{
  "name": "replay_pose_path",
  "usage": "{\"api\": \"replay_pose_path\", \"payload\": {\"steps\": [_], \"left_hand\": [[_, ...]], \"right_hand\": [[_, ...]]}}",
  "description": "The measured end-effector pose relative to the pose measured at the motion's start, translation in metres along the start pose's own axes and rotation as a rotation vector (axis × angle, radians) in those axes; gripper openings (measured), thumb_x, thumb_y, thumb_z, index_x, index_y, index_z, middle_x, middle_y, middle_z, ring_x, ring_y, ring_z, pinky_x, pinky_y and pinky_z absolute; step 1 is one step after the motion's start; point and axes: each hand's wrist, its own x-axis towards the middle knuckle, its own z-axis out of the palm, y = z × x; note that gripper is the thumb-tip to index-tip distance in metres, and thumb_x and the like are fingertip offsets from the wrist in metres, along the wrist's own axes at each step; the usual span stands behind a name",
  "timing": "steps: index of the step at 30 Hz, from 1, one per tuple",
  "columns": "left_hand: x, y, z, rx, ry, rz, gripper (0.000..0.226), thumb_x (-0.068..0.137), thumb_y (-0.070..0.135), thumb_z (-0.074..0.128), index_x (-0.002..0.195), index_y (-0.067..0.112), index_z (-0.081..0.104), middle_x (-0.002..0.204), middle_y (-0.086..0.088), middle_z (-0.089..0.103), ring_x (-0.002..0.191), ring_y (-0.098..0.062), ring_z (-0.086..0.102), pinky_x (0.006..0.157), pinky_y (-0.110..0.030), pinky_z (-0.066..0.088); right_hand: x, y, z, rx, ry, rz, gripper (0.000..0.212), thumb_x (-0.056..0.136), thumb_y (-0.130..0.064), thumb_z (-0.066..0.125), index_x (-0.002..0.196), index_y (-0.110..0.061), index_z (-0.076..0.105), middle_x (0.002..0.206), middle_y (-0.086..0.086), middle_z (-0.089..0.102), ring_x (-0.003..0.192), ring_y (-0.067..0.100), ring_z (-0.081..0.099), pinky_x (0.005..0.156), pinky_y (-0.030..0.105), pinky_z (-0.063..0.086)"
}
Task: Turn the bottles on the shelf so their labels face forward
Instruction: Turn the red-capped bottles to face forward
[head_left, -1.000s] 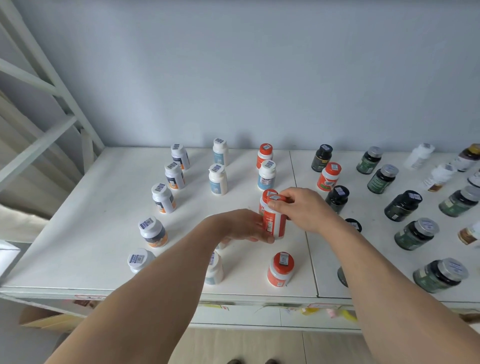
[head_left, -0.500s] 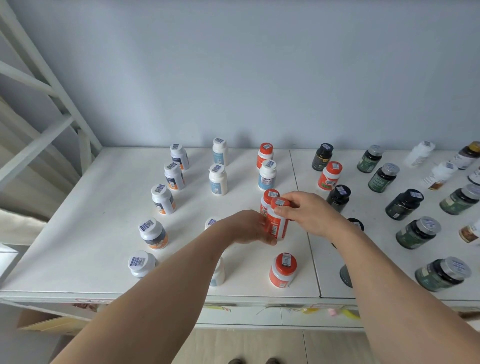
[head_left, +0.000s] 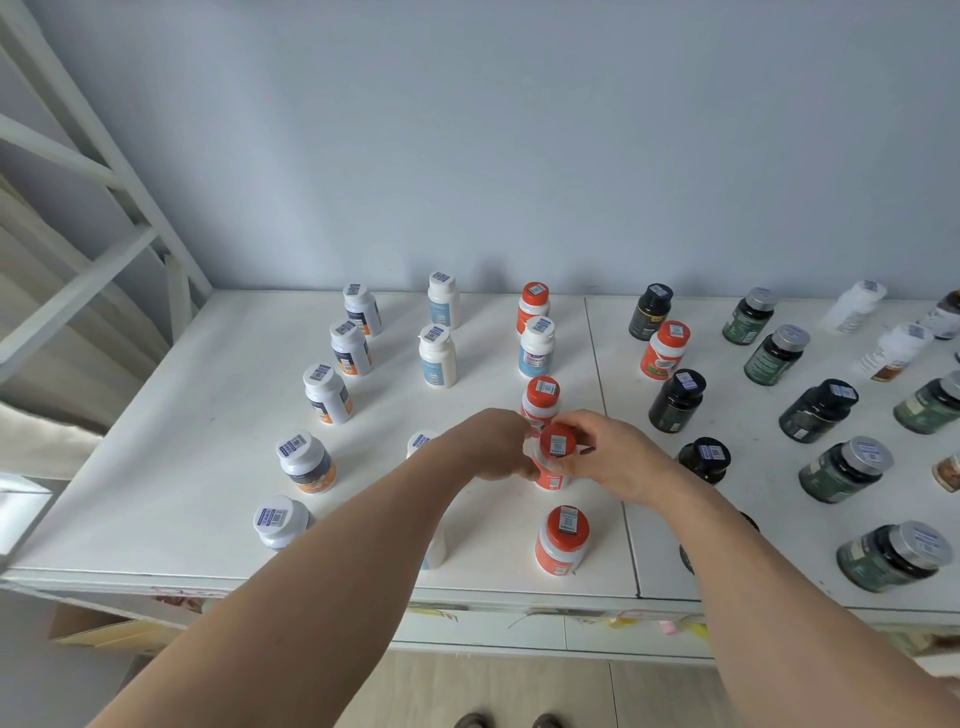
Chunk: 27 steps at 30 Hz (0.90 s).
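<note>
Both hands gripped one orange-capped bottle (head_left: 555, 460) on the white shelf (head_left: 182, 467). Left hand (head_left: 498, 444) curled round its body; right hand (head_left: 608, 454) pinched the cap

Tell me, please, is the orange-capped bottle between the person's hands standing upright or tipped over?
Upright: the orange-capped bottle shows its cap on top, body below, gripped by the left hand and right hand. Whether its base touches the shelf is hidden.

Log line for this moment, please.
step: turning orange-capped bottle | left hand: grips body | right hand: grips cap | bottle: upright on shelf
</note>
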Motion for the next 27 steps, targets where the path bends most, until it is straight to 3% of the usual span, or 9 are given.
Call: {"api": "replay_pose_path", "payload": {"steps": [3, 6, 9, 13, 18, 27], "left_hand": [[0.002, 0.001, -0.006, 0.017, 0.021, -0.021, 0.057, 0.087, 0.034, 0.07, 0.137, 0.014, 0.052, 0.13, -0.005, 0.06, 0.116, -0.024, 0.056, 0.097, -0.03, 0.042], [0.006, 0.004, -0.018, 0.037, 0.037, -0.046, 0.053, 0.089, 0.033, 0.068, 0.135, 0.012, 0.054, 0.128, -0.007, 0.062, 0.114, -0.024, 0.057, 0.097, -0.03, 0.043], [0.01, 0.003, -0.034, 0.055, 0.089, -0.072, 0.058, 0.089, 0.037, 0.066, 0.138, 0.012, 0.05, 0.132, -0.006, 0.059, 0.119, -0.024, 0.055, 0.1, -0.031, 0.042], [0.016, -0.004, -0.053, 0.063, 0.142, -0.08, 0.066, 0.089, 0.04, 0.065, 0.144, 0.013, 0.041, 0.142, -0.004, 0.051, 0.129, -0.023, 0.047, 0.104, -0.031, 0.039], [0.029, -0.016, -0.055, 0.069, 0.084, -0.06, 0.068, 0.089, 0.04, 0.064, 0.147, 0.017, 0.037, 0.145, -0.002, 0.048, 0.132, -0.022, 0.045, 0.106, -0.031, 0.037], [0.055, -0.027, -0.057, -0.06, -0.045, 0.051, 0.063, 0.086, 0.038, 0.069, 0.142, 0.019, 0.046, 0.138, 0.002, 0.056, 0.125, -0.019, 0.053, 0.106, -0.032, 0.041]], "right_hand": [[0.003, -0.004, -0.011, 0.035, -0.023, -0.005, 0.062, 0.079, -0.038, 0.077, 0.133, -0.035, 0.048, 0.133, -0.014, 0.055, 0.126, 0.011, 0.049, 0.106, 0.039, 0.04], [0.007, -0.014, -0.026, 0.082, 0.111, -0.036, 0.053, 0.082, -0.041, 0.073, 0.13, -0.031, 0.052, 0.126, -0.014, 0.057, 0.119, 0.011, 0.054, 0.1, 0.034, 0.044], [0.019, -0.023, -0.036, 0.011, 0.197, -0.051, 0.055, 0.087, -0.04, 0.067, 0.137, -0.027, 0.047, 0.139, -0.007, 0.053, 0.125, 0.014, 0.051, 0.102, 0.036, 0.042], [0.037, -0.029, -0.038, -0.116, 0.11, -0.062, 0.06, 0.09, -0.038, 0.064, 0.144, -0.033, 0.038, 0.147, -0.004, 0.045, 0.133, 0.018, 0.044, 0.102, 0.035, 0.038], [0.055, -0.032, -0.032, -0.182, -0.022, -0.021, 0.064, 0.088, -0.033, 0.067, 0.145, -0.034, 0.036, 0.148, -0.004, 0.045, 0.133, 0.021, 0.045, 0.106, 0.04, 0.038], [0.068, -0.038, -0.039, -0.109, 0.05, 0.02, 0.062, 0.084, -0.05, 0.067, 0.139, -0.03, 0.046, 0.139, -0.007, 0.054, 0.126, 0.017, 0.051, 0.105, 0.037, 0.04]]}}
